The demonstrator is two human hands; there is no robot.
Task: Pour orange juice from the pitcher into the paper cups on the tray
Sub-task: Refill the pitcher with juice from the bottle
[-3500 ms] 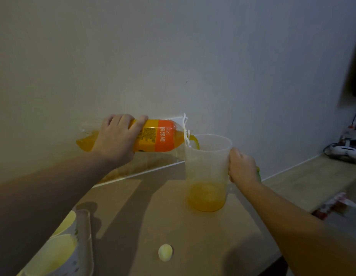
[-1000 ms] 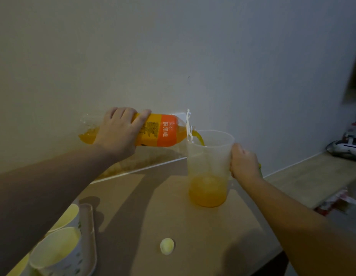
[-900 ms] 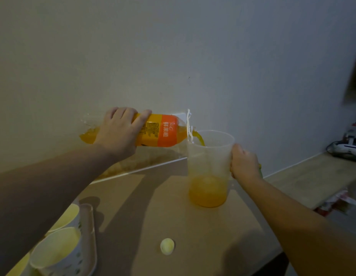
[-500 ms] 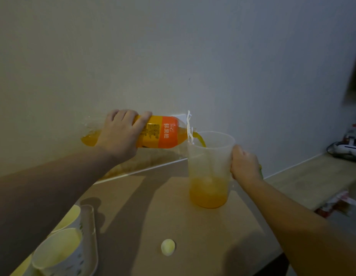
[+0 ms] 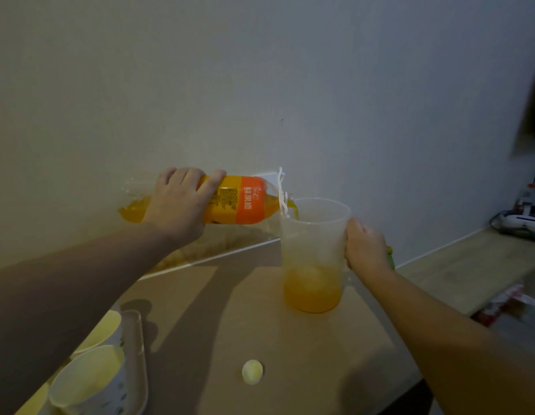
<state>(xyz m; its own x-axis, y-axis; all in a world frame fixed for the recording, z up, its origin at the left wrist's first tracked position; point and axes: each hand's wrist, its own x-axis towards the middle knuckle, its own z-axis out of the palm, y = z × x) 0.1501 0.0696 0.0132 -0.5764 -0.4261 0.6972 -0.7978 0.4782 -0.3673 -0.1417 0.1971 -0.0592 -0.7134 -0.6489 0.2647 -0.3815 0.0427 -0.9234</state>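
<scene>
Both hands busy; bottle (image 5: 230,200) pours juice into pitcher (image 5: 314,250).

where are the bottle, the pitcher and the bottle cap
bottle (image 5: 245,200), head view, on the orange band of its label
pitcher (image 5: 314,235), head view, on its clear wall above the juice
bottle cap (image 5: 252,372), head view, on its top, lying on the table

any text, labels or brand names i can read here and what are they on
"鲜果橙", sideways in white on the orange band of the juice bottle that the left hand holds tipped over the pitcher.
Small logo beside it on the same band: too blurred to read.
Fine print on the bottle's yellow panel: too small to read.
Dark marks on the paper cups: a pattern, no legible words.
Packaging at the right edge: illegible.
</scene>
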